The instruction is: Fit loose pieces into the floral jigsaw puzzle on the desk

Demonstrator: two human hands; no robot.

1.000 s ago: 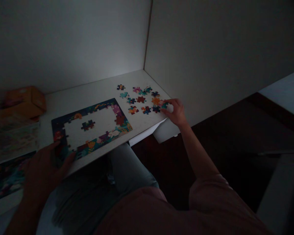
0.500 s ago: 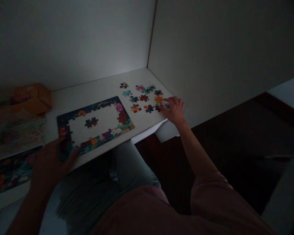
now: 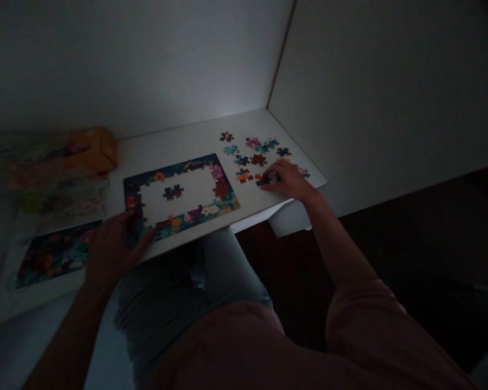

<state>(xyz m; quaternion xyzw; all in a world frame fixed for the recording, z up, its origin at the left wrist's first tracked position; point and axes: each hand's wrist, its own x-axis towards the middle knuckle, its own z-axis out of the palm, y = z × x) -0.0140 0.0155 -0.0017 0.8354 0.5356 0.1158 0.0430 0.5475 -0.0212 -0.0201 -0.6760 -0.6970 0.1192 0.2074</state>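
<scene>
Your right hand (image 3: 277,177) had slid inward, switching to an orange-and-dark jigsaw piece (image 3: 259,180) at three o'clock of the multicoloured rectangular puzzle frame (image 3: 228,196); pinching, I couldn't tell. Your left hand (image 3: 111,246), fingers spread, overlapped eight o'clock.

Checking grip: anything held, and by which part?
Unclear: right hand is at a puzzle piece; left hand is at the left end of the puzzle frame.

matt cardboard-looking puzzle frame (image 3: 191,216), same printed card look on the loose pieces (image 3: 258,160), smooth-ish tabletop (image 3: 203,138), kinda faded denim jeans (image 3: 231,265), matt cloth shirt (image 3: 236,341), cardboardy orange box (image 3: 101,149)
</scene>
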